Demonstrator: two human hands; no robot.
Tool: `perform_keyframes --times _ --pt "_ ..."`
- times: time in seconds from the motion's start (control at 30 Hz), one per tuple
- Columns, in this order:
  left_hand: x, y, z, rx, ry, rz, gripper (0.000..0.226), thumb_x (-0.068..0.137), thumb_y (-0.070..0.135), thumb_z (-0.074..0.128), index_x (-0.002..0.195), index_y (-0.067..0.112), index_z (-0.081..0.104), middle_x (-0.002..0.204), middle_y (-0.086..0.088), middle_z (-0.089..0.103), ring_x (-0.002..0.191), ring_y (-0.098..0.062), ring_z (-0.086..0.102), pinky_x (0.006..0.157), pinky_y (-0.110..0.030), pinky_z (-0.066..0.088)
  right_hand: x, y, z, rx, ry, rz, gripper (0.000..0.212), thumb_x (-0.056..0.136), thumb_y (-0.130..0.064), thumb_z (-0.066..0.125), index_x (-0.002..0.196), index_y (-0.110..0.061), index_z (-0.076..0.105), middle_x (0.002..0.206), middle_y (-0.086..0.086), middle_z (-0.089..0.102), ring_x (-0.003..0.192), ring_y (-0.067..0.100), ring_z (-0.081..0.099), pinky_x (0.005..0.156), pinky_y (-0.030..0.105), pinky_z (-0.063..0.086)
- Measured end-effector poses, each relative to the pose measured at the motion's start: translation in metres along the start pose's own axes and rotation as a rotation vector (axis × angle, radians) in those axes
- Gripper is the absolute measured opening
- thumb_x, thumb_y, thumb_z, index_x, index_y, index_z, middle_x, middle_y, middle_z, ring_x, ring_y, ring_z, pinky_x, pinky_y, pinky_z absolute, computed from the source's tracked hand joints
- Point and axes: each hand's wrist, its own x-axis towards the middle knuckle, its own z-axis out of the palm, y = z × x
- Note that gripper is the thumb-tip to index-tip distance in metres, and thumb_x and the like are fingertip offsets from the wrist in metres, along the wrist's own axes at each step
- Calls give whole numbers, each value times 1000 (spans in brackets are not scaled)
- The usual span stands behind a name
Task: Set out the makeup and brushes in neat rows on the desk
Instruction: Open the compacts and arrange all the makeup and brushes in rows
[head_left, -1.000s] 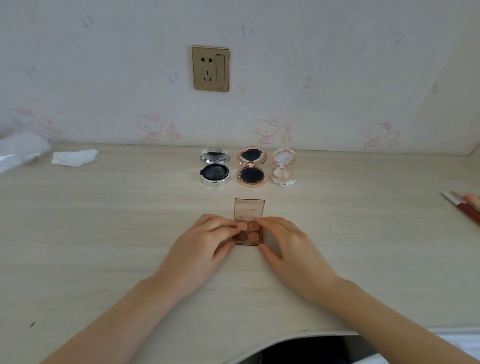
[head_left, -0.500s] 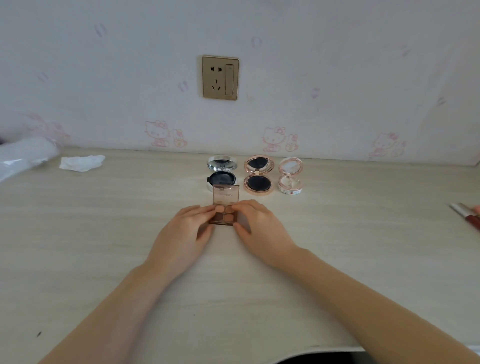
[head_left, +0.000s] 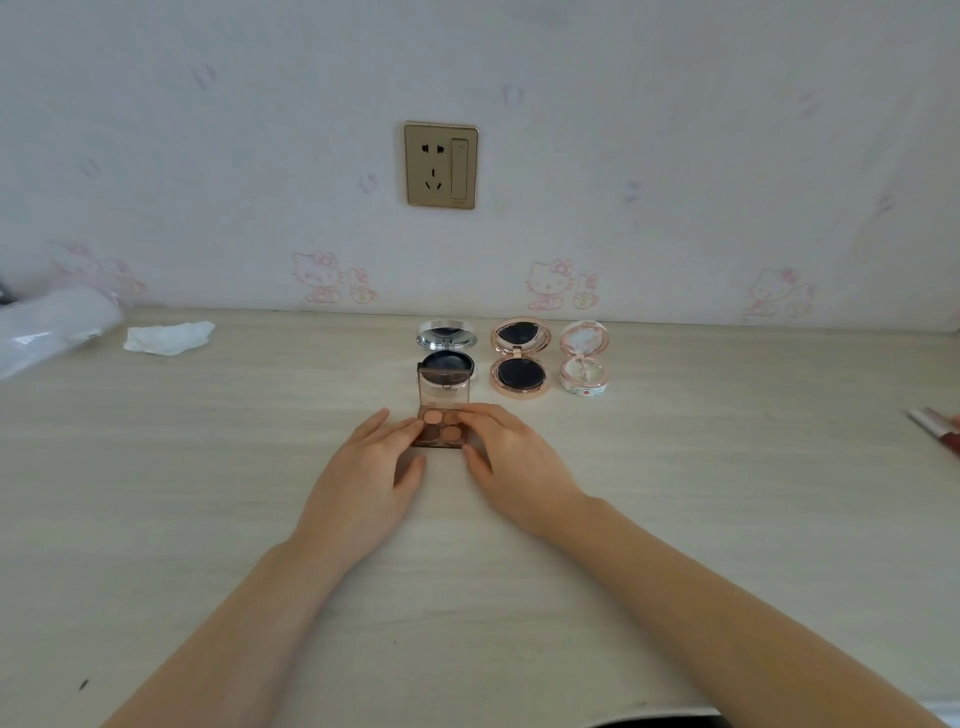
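Compacts make up the only finished row: a silver compact, a rose-gold compact and a small floral compact stand open side by side near the wall. An open eyeshadow palette sits on the counter just in front of the silver one, starting a second row. The left hand and right hand pinch its two sides between fingertips and thumbs. Lip products at the right edge seem not yet placed; no brushes show.
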Motion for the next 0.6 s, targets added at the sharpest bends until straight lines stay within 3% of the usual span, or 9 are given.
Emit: perform_keyframes --times 0.4,0.6 --pt "-3 2 -3 -18 42 9 45 92 20 54 137 20 50 139 2 52 141 -13 27 111 -31 31 -1 3 -1 42 -2 25 48 93 -15 51 140 -9 42 144 5 44 133 21 40 108 25 30" --pt "-6 21 -4 0 113 104 42 88 13 58 130 17 56 131 2 58 136 -12 35 106 -29 36 -16 10 -14 6 -15 -4 50 94 -18 49 142 -10 38 143 4 42 134 19 36 107 27 32"
